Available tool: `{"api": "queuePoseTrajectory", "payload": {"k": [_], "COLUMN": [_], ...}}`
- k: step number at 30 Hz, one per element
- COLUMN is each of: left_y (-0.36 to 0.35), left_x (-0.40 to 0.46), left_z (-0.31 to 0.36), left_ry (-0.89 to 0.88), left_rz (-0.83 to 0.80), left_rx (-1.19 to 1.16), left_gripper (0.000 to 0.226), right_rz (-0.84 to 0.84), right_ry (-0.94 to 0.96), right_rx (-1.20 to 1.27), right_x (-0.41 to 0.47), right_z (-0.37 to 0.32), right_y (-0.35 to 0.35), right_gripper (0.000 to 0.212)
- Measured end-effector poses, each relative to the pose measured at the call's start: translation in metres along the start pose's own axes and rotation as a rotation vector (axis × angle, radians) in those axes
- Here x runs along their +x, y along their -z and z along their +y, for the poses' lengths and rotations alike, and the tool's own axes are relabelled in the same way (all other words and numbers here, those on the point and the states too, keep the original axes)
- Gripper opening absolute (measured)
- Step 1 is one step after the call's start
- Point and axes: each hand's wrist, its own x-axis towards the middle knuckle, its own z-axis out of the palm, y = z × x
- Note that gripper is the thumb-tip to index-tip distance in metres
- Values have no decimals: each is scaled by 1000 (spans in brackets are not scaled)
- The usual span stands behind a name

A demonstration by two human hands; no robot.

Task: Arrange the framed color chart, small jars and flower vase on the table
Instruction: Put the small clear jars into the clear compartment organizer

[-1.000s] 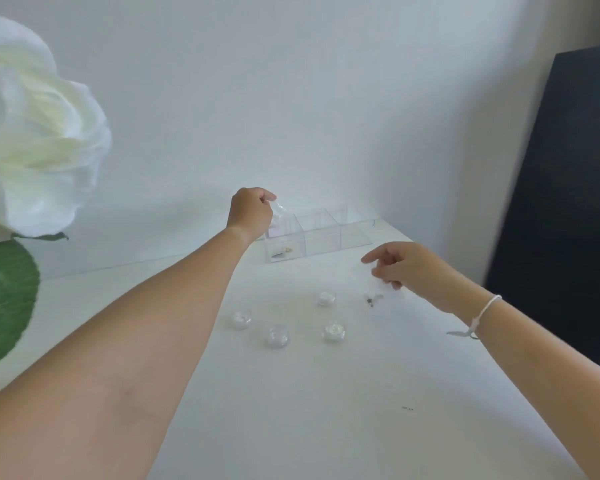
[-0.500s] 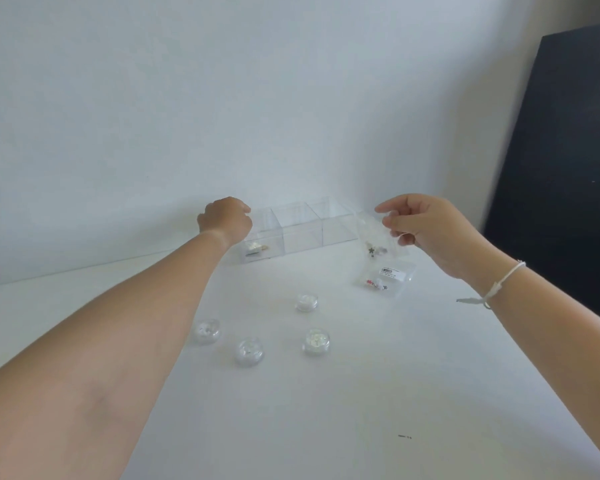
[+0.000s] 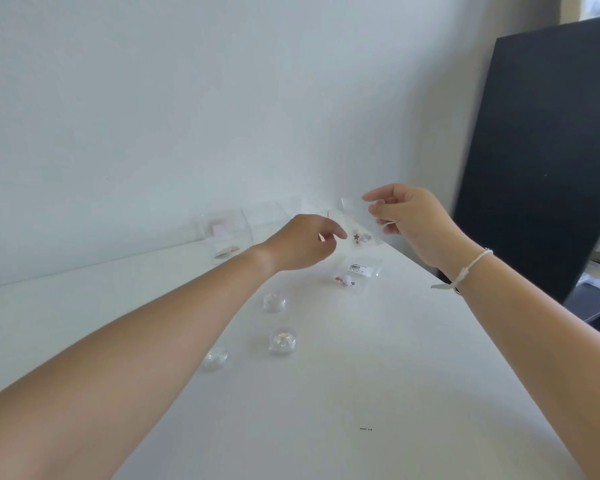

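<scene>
Above the far end of the white table (image 3: pixel 378 375), the right hand (image 3: pixel 409 223) is pinching the top edge of a small clear packet (image 3: pixel 359 226) between thumb and forefinger, and the packet is hanging in the air with tiny dark charms showing inside it. Just left of it, the left hand (image 3: pixel 302 244) is reaching in with its fingertips closing on the packet's lower left edge. A white cord bracelet (image 3: pixel 465 271) is sitting on the right wrist. Directly below the two hands, a second clear packet (image 3: pixel 359 275) with a barcode label and red bits is lying flat on the table. Nearer the person, below the left wrist, three small jars (image 3: pixel 283 341) are standing well apart from one another. Beyond the left hand, a row of clear boxes (image 3: pixel 227 237) is sitting against the wall. Right of the right arm, a black panel (image 3: pixel 541 150) is leaning.
</scene>
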Motion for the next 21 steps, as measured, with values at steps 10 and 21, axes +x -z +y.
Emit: {"api": "queuePoseTrajectory", "payload": {"k": [10, 21], "left_y": [-21, -15], "left_x": [18, 23], "left_z": [10, 19], "left_ry": [109, 165], "left_rz": [-339, -427], "left_rx": [177, 234], "left_gripper": [39, 43], "right_rz": [19, 38], "right_ry": [2, 2], "right_rx": [13, 11], "right_x": [5, 9], "right_z": [6, 9], "right_y": [4, 6], "right_gripper": [24, 24]}}
